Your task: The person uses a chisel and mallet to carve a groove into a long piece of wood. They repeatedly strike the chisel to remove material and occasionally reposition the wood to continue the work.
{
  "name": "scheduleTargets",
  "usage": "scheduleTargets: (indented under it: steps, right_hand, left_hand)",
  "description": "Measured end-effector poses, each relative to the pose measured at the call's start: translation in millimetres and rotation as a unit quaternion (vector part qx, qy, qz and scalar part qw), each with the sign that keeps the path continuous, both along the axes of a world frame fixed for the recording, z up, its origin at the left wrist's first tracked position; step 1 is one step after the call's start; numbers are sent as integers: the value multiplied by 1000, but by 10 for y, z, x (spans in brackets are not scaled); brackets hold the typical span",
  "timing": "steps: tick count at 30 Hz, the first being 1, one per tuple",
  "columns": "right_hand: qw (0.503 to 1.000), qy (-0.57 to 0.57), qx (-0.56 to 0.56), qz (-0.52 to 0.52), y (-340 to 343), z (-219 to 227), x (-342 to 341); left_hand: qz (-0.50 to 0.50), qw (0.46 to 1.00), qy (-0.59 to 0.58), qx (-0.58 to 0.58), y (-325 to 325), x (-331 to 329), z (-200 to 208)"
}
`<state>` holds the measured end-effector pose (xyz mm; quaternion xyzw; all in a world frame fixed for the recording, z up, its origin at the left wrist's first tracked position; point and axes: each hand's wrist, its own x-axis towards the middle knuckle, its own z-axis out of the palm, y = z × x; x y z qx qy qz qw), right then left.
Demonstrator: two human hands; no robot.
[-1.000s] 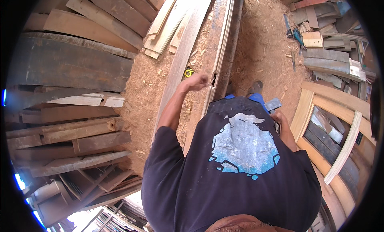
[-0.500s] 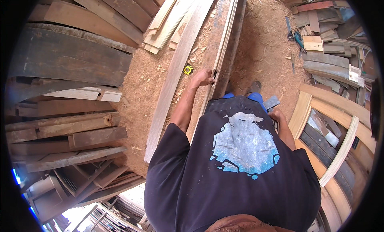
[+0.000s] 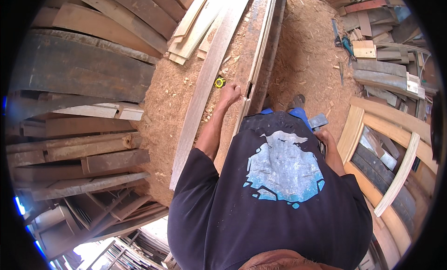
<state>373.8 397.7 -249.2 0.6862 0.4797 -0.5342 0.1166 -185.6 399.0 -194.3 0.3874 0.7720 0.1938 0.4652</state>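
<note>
My left hand (image 3: pixel 231 91) is closed, fingers curled, just left of a dark slot (image 3: pixel 249 90) cut in the edge of a long board (image 3: pixel 257 67). What the fingers hold, if anything, is hidden. Pale bits lie beside the slot. By my right hip, my right hand (image 3: pixel 325 136) grips a hammer with a blocky grey head (image 3: pixel 318 120); most of its handle is hidden. A yellow-and-black tape measure (image 3: pixel 220 82) lies next to my left hand.
A long greyish plank (image 3: pixel 200 95) runs along the left of the work. Pale boards (image 3: pixel 198 28) lie beyond it. Stacked timber (image 3: pixel 88 67) fills the left side. At right are a wooden frame (image 3: pixel 354 130) and a teal power tool (image 3: pixel 347 45). Sawdust (image 3: pixel 309 51) covers the ground.
My left hand has pulled back leftward from the slot, which now shows fully. The hammer in my right hand has shifted slightly.
</note>
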Motion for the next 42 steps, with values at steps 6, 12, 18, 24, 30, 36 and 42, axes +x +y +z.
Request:
scheduleTargets:
  steps: [6, 12, 18, 24, 30, 36, 42]
  right_hand:
    - [1000, 3, 22, -17, 488, 381, -346]
    - [983, 142, 61, -95, 1156, 987, -842]
    - [933, 342, 70, -89, 1632, 1723, -1553]
    - [911, 409, 13, -51, 1848, 2283, -2402]
    - [803, 592, 19, -69, 1689, 2670, -2958]
    - [849, 486, 172, 114, 1685, 3471, -3076]
    - [696, 555, 441, 115, 1401, 4174, -3132]
  left_hand:
    - [47, 986, 127, 97, -49, 275, 224]
    - [-33, 987, 113, 112, 206, 249, 200]
    - [45, 953, 170, 247, 11, 71, 32]
    - [-141, 887, 128, 420, 392, 1111, 1760]
    - [-120, 785, 29, 607, 724, 1234, 2179]
    - [153, 793, -252, 534, 640, 766, 2212]
    - [104, 844, -158, 503, 684, 617, 1700]
